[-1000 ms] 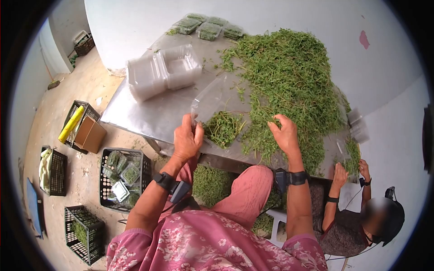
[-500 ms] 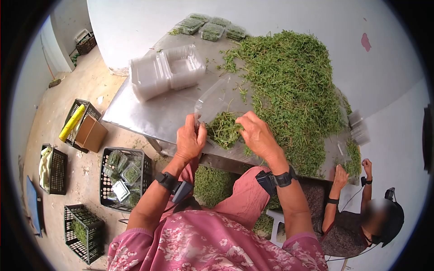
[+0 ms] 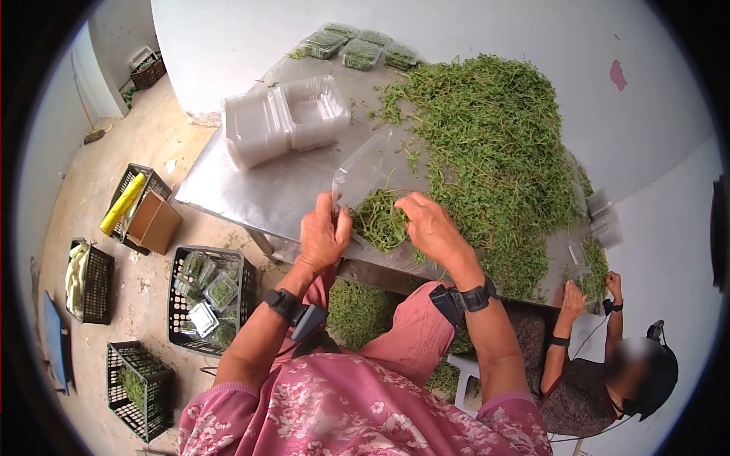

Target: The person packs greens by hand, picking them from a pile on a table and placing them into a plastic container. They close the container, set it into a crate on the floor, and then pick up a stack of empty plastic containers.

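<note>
At the near edge of the metal table, my left hand (image 3: 325, 232) pinches the side of an open clear plastic container (image 3: 357, 163). Green stems and leaves (image 3: 380, 220) fill the near half of that container. On their right side, my right hand (image 3: 432, 226) has its fingers closed on some of the greens. A large heap of greens (image 3: 494, 152) covers the right part of the table. Behind my left hand stands a stack of empty clear containers (image 3: 285, 121).
Filled, closed containers (image 3: 357, 53) lie at the table's far edge. A co-worker (image 3: 608, 365) sits at the right, hands near more greens. Black crates (image 3: 211, 300) stand on the floor at the left, one holding packed containers. More greens (image 3: 357, 311) lie below the table.
The view has shifted slightly. My hands stay almost where they were, at the container and the greens. The co-worker's raised hand has moved a little lower and to the left.
</note>
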The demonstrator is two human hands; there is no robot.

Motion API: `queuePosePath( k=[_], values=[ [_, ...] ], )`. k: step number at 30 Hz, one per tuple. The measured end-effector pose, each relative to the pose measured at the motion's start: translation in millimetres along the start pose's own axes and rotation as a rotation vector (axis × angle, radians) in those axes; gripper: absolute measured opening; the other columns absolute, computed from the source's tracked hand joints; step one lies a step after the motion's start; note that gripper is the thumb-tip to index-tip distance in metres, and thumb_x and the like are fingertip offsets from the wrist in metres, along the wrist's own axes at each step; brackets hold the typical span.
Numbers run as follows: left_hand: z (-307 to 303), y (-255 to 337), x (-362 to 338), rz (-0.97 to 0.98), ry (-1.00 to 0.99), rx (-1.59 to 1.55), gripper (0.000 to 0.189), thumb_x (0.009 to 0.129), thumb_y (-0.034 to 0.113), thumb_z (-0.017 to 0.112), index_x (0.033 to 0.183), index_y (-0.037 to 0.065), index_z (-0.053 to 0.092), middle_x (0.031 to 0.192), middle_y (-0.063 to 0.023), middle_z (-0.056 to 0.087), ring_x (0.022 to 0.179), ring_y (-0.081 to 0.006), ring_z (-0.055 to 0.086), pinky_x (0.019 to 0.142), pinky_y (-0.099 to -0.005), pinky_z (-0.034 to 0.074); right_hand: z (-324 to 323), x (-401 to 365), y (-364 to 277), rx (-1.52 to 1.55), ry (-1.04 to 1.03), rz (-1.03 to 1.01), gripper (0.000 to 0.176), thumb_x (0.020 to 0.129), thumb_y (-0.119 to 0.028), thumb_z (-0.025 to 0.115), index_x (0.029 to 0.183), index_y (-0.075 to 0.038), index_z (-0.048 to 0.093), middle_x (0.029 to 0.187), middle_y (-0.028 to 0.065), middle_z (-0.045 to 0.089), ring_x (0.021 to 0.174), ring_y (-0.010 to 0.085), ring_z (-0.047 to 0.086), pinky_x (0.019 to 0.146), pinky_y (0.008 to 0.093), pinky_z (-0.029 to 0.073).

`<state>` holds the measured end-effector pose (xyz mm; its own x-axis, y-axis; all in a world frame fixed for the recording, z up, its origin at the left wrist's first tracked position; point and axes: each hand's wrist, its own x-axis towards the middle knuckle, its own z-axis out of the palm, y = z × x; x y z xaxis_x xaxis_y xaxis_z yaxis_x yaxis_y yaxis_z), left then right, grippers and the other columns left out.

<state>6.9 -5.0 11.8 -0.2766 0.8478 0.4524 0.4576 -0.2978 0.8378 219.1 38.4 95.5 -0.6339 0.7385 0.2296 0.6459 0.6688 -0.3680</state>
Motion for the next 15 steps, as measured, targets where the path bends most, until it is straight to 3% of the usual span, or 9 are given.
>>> queuePosePath(
  k=[5, 11, 15],
  values=[
    [0, -1, 0, -0.012, -0.004, -0.013, 0.026, 0.088, 0.011, 0.059, 0.112, 0.004, 0.052, 0.062, -0.0142, 0.057, 0.055, -0.0360, 0.059, 0.054, -0.0421, 0.046, -9, -2, -2, 0.127, -0.001, -0.014, 0.042, 0.075, 0.009, 0.053, 0.116, 0.001, 0.057, 0.107, 0.0193, 0.059, 0.097, 0.0405, 0.058, 0.086, 0.0433, 0.048],
    [0, 0, 0, -0.015, -0.007, 0.002, 0.026, 0.088, 0.011, 0.058, 0.112, 0.004, 0.052, 0.062, -0.0149, 0.057, 0.057, -0.0370, 0.060, 0.055, -0.0429, 0.047, -20, -7, -6, 0.064, -0.002, 0.019, 0.037, 0.076, 0.007, 0.054, 0.112, 0.002, 0.057, 0.109, 0.0172, 0.057, 0.097, 0.0381, 0.058, 0.084, 0.0417, 0.048],
    [-1, 1, 1, -0.016, -0.014, 0.009, 0.026, 0.088, 0.011, 0.058, 0.112, 0.004, 0.051, 0.061, -0.0150, 0.057, 0.057, -0.0372, 0.060, 0.055, -0.0431, 0.047, -14, -6, -9, 0.085, 0.019, 0.001, 0.026, 0.077, 0.005, 0.058, 0.102, 0.000, 0.060, 0.099, 0.0161, 0.058, 0.089, 0.0372, 0.059, 0.080, 0.0420, 0.048]
  ],
)
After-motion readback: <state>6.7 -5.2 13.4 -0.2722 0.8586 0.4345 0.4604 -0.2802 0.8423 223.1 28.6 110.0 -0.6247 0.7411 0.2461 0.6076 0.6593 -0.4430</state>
